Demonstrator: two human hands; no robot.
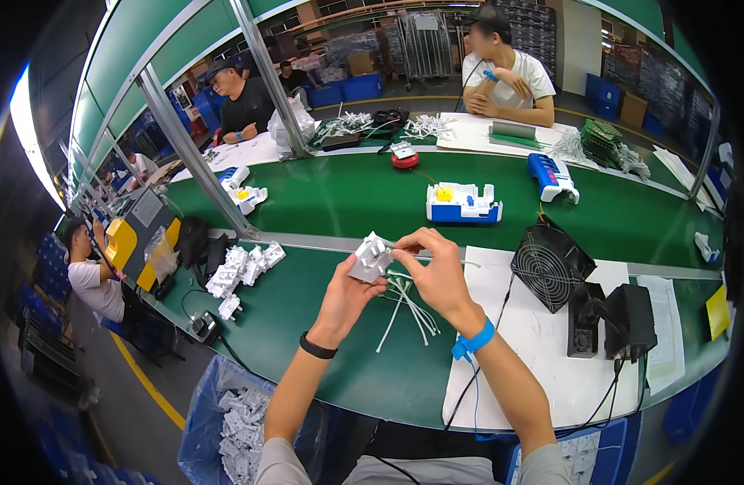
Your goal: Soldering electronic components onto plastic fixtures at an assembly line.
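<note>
The left hand [345, 291] is gripping a white part [370, 257] above the ties [408, 307]; the right hand [438, 265] is pinching it, left of the fan [550, 265].

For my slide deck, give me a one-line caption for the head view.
Left hand holds a white plastic part while the right hand pinches a white wire at it, above a green bench.

1. one head-worn fisheye view looks down and forward, close over the green workbench [364, 380].
2. the person's forearms enter from the lower edge; straight edges bend near the rim.
</note>
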